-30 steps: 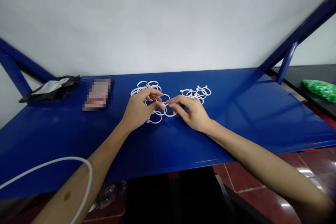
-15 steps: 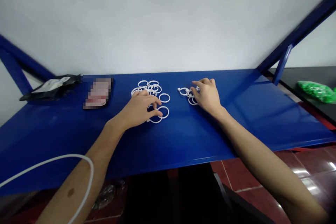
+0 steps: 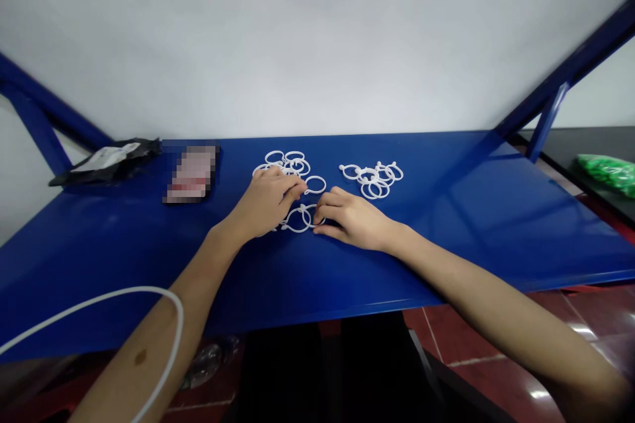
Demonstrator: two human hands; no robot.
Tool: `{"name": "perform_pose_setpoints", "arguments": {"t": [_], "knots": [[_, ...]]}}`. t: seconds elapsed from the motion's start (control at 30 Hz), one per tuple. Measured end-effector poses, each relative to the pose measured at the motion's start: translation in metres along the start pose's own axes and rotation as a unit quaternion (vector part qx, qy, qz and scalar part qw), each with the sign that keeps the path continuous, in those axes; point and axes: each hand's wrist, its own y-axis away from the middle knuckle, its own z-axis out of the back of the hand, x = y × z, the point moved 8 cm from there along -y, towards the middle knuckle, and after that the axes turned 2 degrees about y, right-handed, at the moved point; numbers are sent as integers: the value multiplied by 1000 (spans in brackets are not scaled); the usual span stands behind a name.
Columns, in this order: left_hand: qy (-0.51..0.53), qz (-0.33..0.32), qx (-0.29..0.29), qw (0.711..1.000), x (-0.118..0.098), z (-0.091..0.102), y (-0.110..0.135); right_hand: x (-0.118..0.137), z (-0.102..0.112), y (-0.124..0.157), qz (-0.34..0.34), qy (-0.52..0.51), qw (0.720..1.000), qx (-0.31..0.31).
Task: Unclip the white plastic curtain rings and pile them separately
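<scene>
White plastic rings, each with a small knob, lie in two groups on the blue tabletop (image 3: 248, 291). Over the left group (image 3: 285, 156) rests my left hand (image 3: 270, 201), thumb and index finger pinched together at the knob of a single white ring (image 3: 316, 177). My right hand (image 3: 352, 218) is closed on the right edge of another white ring (image 3: 303, 218), which overlaps its neighbour just in front of the left hand. Part of the left group is hidden under my left hand. Beyond my right hand lies the right group (image 3: 368, 177), several rings overlapping.
A black plastic pouch (image 3: 133, 158) and a phone-like object (image 3: 193, 175), blurred out, lie at the left. A white cable (image 3: 99, 299) loops over my left forearm. Blue braces (image 3: 548, 122) flank the table. A green bag (image 3: 608, 172) sits on a dark surface at the right.
My right hand has left the right group and moved left and nearer to the rings beside my left hand. The left thumb and index finger have closed together.
</scene>
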Motion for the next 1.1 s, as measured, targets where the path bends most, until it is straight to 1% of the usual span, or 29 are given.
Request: {"name": "perform_pose_setpoints", "arguments": {"t": [0.07,0.13,0.2,0.23,0.3,0.47,0.53,0.63,0.7,0.8,0.97,1.1], "knots": [[8,7,-16,1000,-1,5,-1,-4,3,0,-25,-42,998,-26],[29,22,-42,998,-1,12,-1,-14,13,3,-83,-101,988,-86],[61,38,-65,995,-2,19,-1,-25,21,7,-143,-168,963,-153],[77,43,-74,993,-2,22,0,-29,24,10,-162,-200,950,-179],[104,45,-83,990,-3,26,0,-34,25,12,-181,-263,924,-208],[136,18,-84,987,-8,26,1,-41,18,11,-208,-392,869,-218],[140,9,-84,986,-10,24,1,-40,16,10,-212,-423,855,-211],[143,-1,-88,986,-12,23,1,-38,10,9,-222,-450,843,-195],[145,-8,-93,985,-14,23,1,-37,6,9,-229,-458,839,-181],[142,-18,-100,985,-16,24,1,-35,2,8,-221,-458,845,-167],[123,-24,-107,986,-18,24,2,-33,6,10,-199,-425,867,-166],[113,-22,-105,988,-19,21,3,-31,8,12,-192,-393,888,-142]]}}
